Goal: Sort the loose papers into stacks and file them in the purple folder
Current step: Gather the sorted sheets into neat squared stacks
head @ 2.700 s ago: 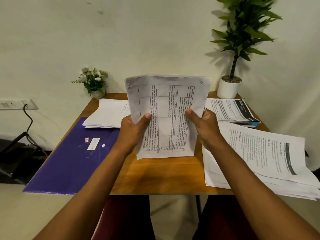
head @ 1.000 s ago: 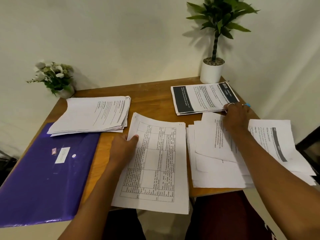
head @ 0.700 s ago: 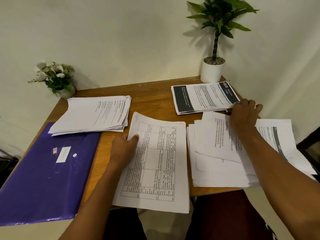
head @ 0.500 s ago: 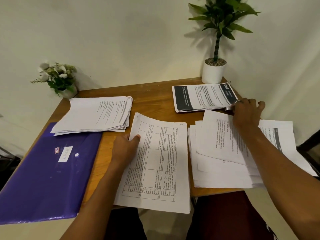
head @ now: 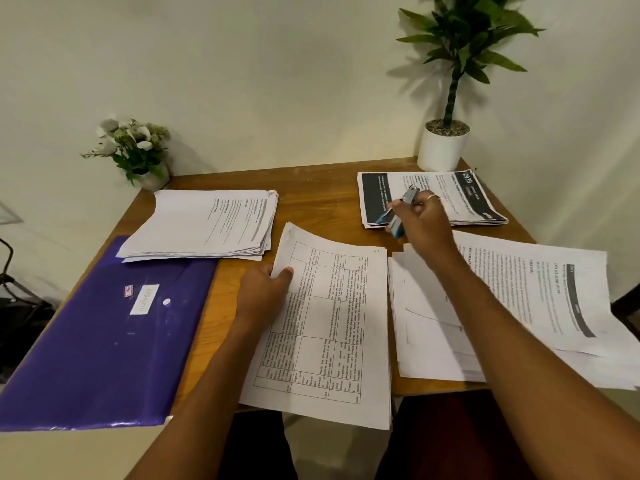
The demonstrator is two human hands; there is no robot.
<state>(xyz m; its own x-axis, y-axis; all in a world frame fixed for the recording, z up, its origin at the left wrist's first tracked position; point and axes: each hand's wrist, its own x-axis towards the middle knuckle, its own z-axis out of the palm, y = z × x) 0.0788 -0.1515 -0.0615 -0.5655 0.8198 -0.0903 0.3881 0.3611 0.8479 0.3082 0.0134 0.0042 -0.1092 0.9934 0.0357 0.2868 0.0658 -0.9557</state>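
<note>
Papers with the printed grid (head: 332, 323) sit centre, overhanging the table (head: 311, 202) at its near edge, left hand (head: 266, 292) pinching their left side. Other side, right hand (head: 420, 220) is curled round a stapler (head: 409, 195); purple folder (head: 104, 334) lies closed at left. Loose pinch and those sheets could skew or slide off, imo.

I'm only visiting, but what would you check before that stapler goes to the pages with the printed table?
1. Stapler gripped in the right hand: ok.
2. Left hand pinches the table-printed pages at their far left corner: ok.
3. Page edges squared up: cannot tell; that corner is lifted.
4. Pages fully supported: not ok, their near end overhangs the edge of the table.
5. Staples loaded: cannot tell.
6. Purple folder ready at the left: ok, it lies flat.
</note>
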